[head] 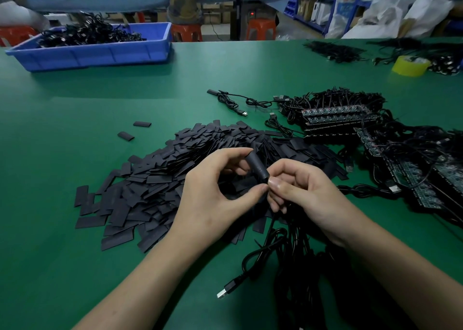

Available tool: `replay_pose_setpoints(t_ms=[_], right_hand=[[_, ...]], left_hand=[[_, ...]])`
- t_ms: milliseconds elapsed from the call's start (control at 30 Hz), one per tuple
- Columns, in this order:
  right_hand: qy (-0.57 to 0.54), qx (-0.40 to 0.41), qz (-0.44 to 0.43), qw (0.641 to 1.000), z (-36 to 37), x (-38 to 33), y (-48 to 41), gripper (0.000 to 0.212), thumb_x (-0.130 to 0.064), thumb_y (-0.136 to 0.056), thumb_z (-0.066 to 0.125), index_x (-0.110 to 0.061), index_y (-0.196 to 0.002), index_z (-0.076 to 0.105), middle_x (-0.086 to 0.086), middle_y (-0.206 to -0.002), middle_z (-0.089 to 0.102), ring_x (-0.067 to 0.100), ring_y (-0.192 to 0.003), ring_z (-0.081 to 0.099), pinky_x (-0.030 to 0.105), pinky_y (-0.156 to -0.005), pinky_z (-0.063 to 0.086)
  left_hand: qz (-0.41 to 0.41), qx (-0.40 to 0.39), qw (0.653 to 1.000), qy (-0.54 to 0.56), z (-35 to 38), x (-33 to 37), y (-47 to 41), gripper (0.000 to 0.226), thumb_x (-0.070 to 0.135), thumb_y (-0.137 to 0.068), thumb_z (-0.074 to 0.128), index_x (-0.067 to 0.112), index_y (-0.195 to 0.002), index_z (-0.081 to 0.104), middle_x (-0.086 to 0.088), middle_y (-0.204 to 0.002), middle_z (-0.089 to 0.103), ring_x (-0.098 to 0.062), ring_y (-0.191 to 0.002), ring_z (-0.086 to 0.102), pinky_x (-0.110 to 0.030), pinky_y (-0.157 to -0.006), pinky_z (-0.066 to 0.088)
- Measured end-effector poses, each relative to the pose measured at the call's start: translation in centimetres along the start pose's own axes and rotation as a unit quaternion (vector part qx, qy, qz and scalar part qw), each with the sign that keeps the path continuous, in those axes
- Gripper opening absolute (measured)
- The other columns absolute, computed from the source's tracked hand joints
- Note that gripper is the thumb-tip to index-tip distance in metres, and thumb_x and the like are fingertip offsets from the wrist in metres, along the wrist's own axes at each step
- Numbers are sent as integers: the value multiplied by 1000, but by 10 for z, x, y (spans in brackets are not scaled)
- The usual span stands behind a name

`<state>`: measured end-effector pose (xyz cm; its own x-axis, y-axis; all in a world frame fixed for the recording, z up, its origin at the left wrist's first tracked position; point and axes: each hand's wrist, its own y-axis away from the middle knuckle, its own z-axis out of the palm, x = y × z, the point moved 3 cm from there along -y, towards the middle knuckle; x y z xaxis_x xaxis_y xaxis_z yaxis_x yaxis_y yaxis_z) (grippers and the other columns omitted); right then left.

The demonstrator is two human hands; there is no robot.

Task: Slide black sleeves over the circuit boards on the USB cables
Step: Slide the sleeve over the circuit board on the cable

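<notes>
We are working at a green table (75, 254) that is filling most of the frame. At the centre, our left hand (213, 191) is pinching a black sleeve (256, 165) between thumb and curled forefinger, holding it tilted above the table. Our right hand (305, 191) is curling its fingers round the cable (269, 232) just below the sleeve's lower end, its thumb touching the left thumb. We cannot tell whether a board is sitting inside the sleeve. The cable is trailing down to a plug (226, 289) that is lying at lower centre. A heap of flat sleeves (155, 179) is spreading under and beyond our hands. Stacked circuit boards (335, 119) with tangled wires are lying at the right. A blue tray (100, 54) of cables is sitting at upper left, a yellow tape roll (411, 66) at upper right. Beyond, red stools (260, 29), a seated person (185, 1) and blue shelving (315, 3) are showing along the top
</notes>
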<state>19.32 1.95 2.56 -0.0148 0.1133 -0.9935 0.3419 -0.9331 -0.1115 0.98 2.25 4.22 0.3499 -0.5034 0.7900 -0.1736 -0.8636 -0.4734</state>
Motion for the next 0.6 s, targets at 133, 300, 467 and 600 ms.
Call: replay_pose_setpoints(t_ms=[133, 300, 467, 600], right_hand=[[-30, -11, 15, 999, 1, 0, -1, 16, -22, -97, 59, -9, -93, 67, 2, -63, 56, 14, -62, 59, 16, -63, 48], [-23, -11, 18, 1000, 1, 1, -1, 15, -24, -97, 59, -16, -87, 68, 4, -64, 59, 17, -64, 61, 20, -63, 49], [257, 89, -111, 956, -7, -13, 3, 12, -22, -90, 69, -26, -101, 72, -7, -83, 70, 9, -79, 68, 22, -70, 53], [406, 114, -224, 879, -10, -24, 6, 12, -15, -90, 78, -18, -101, 77, -10, -93, 70, 10, -86, 67, 23, -75, 52]], left_hand=[[2, 0, 1000, 2, 1, -1, 1, 53, 22, -74, 91, 21, -122, 68, 12, -104, 70, -14, -100, 68, -30, -91, 55], [-9, -3, 1000, 14, 2, -2, 2, 48, 23, -76, 90, 22, -119, 69, 12, -101, 71, -14, -102, 69, -30, -91, 55], [-14, -12, 1000, -6, 1, -3, 1, 46, 22, -74, 90, 23, -115, 70, 14, -98, 70, -12, -100, 68, -27, -88, 54], [-18, -26, 999, -15, 1, -5, 1, 45, 24, -74, 88, 25, -115, 69, 14, -97, 70, -11, -99, 68, -23, -87, 52]])
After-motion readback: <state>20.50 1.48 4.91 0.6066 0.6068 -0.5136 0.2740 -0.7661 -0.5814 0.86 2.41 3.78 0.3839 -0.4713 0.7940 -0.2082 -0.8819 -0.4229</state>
